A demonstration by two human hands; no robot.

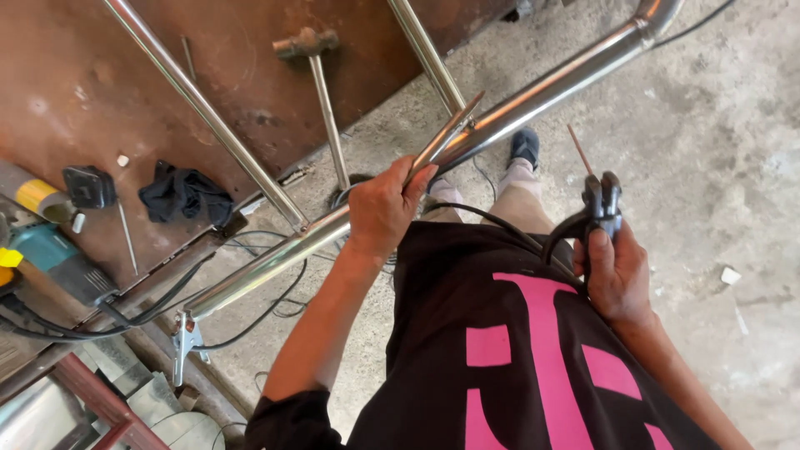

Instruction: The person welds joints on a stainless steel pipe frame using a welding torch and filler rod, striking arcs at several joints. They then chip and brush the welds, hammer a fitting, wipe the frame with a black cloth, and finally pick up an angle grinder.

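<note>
My left hand [382, 208] grips a short flat metal strip [447, 133] and holds it against a long shiny steel tube [533, 96] that runs diagonally across the view. My right hand [614, 271] is closed around a black welding electrode holder [602, 204] with a thin rod [580, 150] sticking up from its jaws. A black cable [492, 221] loops from the holder across my dark shirt with pink print. The holder sits to the right of the tube, apart from it.
Two more steel tubes [200, 104] [427, 52] join the long one. A hammer [321, 92] lies on the rusty steel table [100, 75], with a black cloth [185, 196], a small black box [89, 185] and a teal angle grinder [50, 254]. A metal clamp [185, 342] bites the tube's lower end.
</note>
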